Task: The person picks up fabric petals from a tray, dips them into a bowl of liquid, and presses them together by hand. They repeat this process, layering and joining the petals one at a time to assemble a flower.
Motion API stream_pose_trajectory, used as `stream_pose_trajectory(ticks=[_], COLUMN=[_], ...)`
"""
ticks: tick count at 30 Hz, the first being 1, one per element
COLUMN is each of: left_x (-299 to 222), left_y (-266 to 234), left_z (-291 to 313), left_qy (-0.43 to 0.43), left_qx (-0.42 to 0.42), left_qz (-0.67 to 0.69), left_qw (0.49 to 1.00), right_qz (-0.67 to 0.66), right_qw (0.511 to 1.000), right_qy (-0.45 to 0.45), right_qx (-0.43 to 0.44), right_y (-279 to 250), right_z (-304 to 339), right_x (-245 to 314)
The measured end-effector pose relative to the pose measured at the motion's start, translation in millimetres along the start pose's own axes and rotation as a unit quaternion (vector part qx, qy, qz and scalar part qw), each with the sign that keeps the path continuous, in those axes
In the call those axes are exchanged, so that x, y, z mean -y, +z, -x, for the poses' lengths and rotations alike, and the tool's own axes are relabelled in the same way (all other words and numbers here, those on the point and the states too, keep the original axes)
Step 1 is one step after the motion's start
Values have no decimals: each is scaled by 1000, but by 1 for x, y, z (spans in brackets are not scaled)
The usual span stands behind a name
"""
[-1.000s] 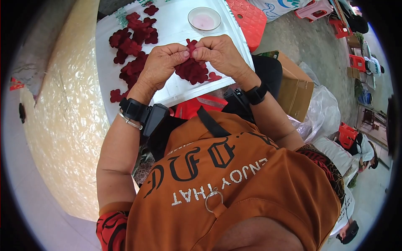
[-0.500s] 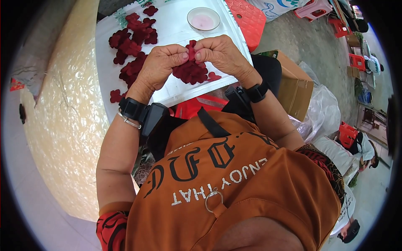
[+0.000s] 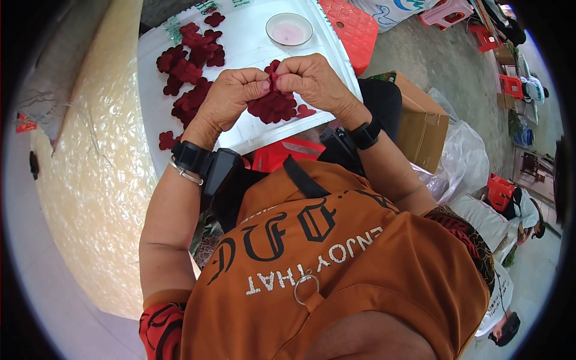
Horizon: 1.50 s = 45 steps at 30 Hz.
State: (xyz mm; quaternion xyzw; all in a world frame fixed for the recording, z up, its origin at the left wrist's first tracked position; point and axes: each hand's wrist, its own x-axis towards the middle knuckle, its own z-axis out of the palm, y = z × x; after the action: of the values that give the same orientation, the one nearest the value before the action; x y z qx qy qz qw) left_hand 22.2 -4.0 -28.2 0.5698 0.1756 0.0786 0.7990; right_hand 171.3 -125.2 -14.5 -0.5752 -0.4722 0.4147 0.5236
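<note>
Between both hands is a dark red fabric flower petal piece, pinched at its edges by thumbs and fingers. My left hand closes on its left side, my right hand on its right, the fingertips almost meeting. Right below them a pile of dark red petal pieces lies on the white foam board, with a lighter red piece beside it. More flower-shaped petal pieces are heaped along the board's left side. A shallow white bowl with pinkish contents stands beyond my right hand.
A red plastic stool touches the board's far right. An open cardboard box and clear plastic bags stand to my right. A shiny cream sheet covers the left. Other people sit farther off at right.
The held petal piece has been folded narrower between my fingertips. My right hand has shifted slightly left; both hands keep their pinch.
</note>
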Motion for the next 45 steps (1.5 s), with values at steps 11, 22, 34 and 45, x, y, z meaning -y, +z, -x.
stream_pose_trajectory(ticks=[11, 22, 34, 45], left_x=[-2, 4, 1, -5], left_y=[7, 7, 6, 8], left_z=[0, -4, -2, -1], left_qy=[6, 5, 2, 32], left_qx=[-5, -80, -39, -67], left_qz=[-68, -37, -79, -92], left_qw=[998, 996, 996, 993], right_qz=[60, -13, -63, -104], right_qw=[994, 977, 991, 979], right_qy=[34, 72, 15, 13], right_qx=[-81, -198, -120, -174], right_y=[1, -52, -11, -7], right_z=[2, 22, 11, 8], right_x=[-3, -32, -11, -20])
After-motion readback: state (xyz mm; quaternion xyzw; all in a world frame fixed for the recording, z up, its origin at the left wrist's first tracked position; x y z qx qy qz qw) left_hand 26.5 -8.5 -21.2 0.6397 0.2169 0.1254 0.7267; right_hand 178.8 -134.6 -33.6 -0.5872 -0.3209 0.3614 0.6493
